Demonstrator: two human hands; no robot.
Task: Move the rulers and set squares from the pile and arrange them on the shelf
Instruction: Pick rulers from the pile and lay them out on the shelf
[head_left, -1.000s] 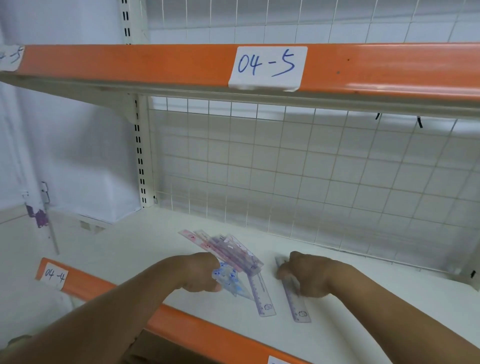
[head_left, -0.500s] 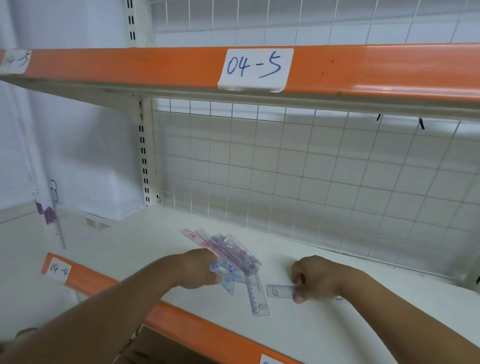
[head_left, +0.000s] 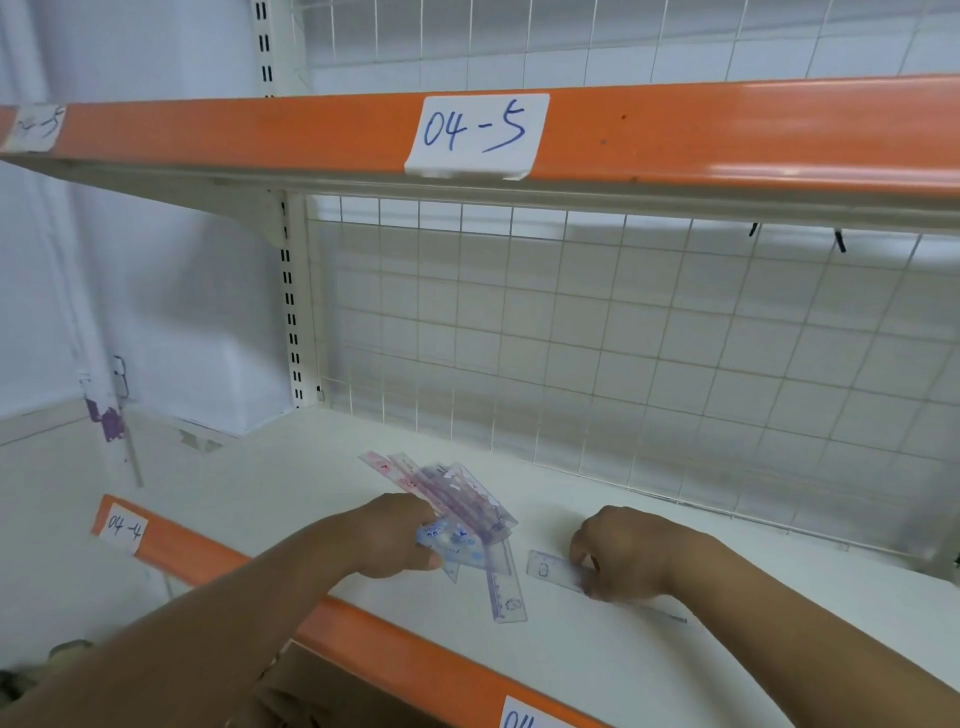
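— Where the orange edge (head_left: 218, 566) begins on the left, what does the writing say?
— "04-4", in blue pen on a paper label (head_left: 123, 527). The big label (head_left: 475, 132) on the upper rail reads "04-5". There are four labels in all; the other two are smeared or cut off.
— And the hands?
— Two. The left hand (head_left: 400, 540) grips a fanned bundle (head_left: 457, 501) of pink, purple and blue rulers and set squares low over the white shelf (head_left: 311, 467); they overlap too much to count. One purple ruler (head_left: 503, 592) points down from the fan toward the edge.
— Further right?
— One clear ruler (head_left: 550, 569) lies flat on the shelf, and the right hand (head_left: 628, 553) pinches it with curled fingers
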